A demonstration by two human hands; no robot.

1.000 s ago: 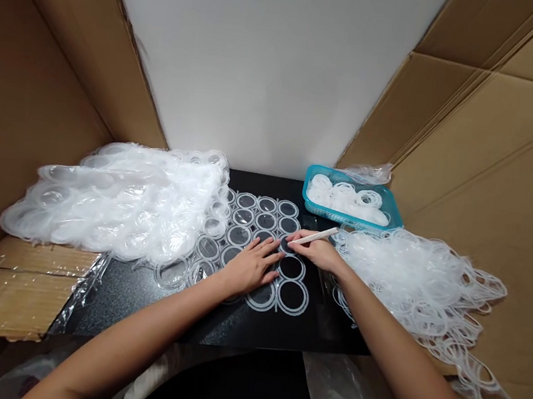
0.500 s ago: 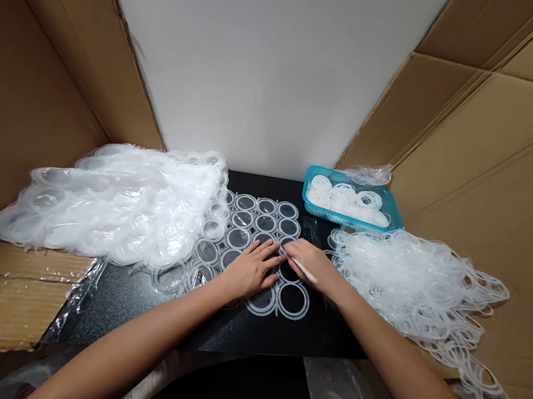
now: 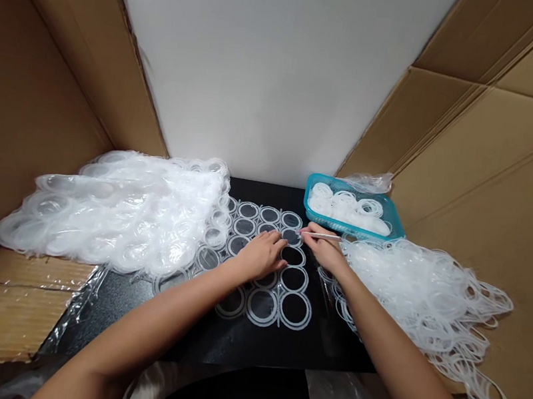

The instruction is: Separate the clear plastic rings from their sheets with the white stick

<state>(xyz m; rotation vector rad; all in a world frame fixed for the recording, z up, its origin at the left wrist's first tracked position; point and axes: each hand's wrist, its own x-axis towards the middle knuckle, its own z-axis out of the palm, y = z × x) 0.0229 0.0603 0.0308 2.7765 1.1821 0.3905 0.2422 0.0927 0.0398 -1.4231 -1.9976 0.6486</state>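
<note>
A sheet of joined translucent rings (image 3: 262,305) lies flat on the black tabletop. My left hand (image 3: 262,253) rests on the middle of the sheet, palm down, fingers spread a little and holding nothing. Pinched in my right hand (image 3: 323,245) is a thin white stick (image 3: 328,237), its tip at a ring on the sheet's right edge, in the second row from the back. The rings nearer me along that edge show darker centres than those beside them.
Stacked ring sheets (image 3: 112,215) fill the left. A blue basket (image 3: 352,231) of loose white rings stands at the back right, beside a heap of ring strips (image 3: 414,290). Cardboard walls (image 3: 512,184) rise on both sides.
My right hand and the stick have moved away from me along the sheet's right edge, and the stick now lies nearly level. My left hand has shifted slightly away and right, its fingers closer together.
</note>
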